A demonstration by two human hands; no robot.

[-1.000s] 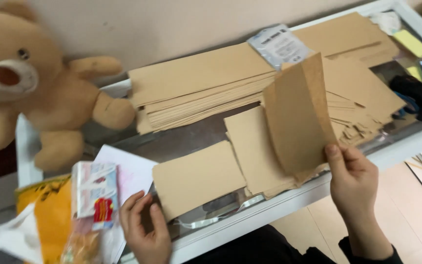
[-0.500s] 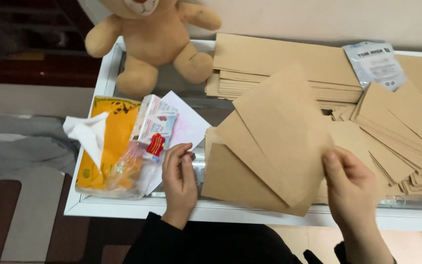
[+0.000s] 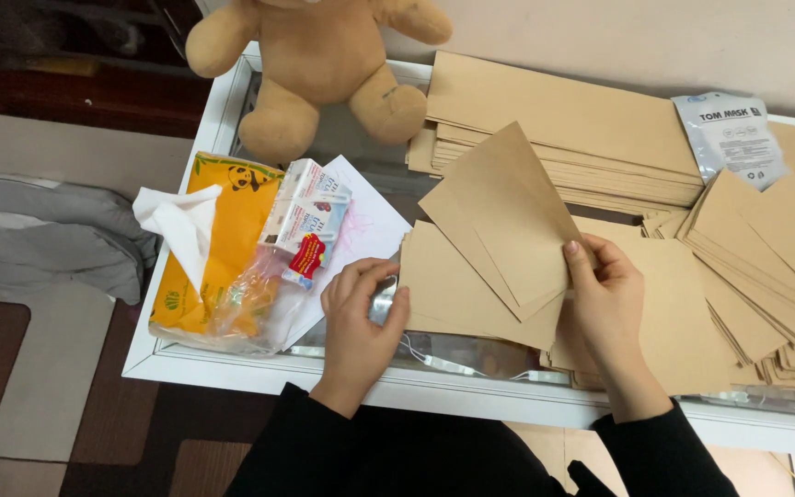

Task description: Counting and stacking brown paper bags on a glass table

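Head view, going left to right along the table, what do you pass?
Yellow tissue pack → small cartons → left hand → held brown sheets → right hand → fanned brown stack.

White-framed glass table (image 3: 232, 101) carries brown paper stacks (image 3: 554, 120).

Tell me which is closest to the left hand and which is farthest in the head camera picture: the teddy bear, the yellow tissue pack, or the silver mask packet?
From the left hand:
1. Yellow tissue pack, just to its left on the table.
2. Teddy bear, farther up at the back edge.
3. Silver mask packet, far off at the back right.
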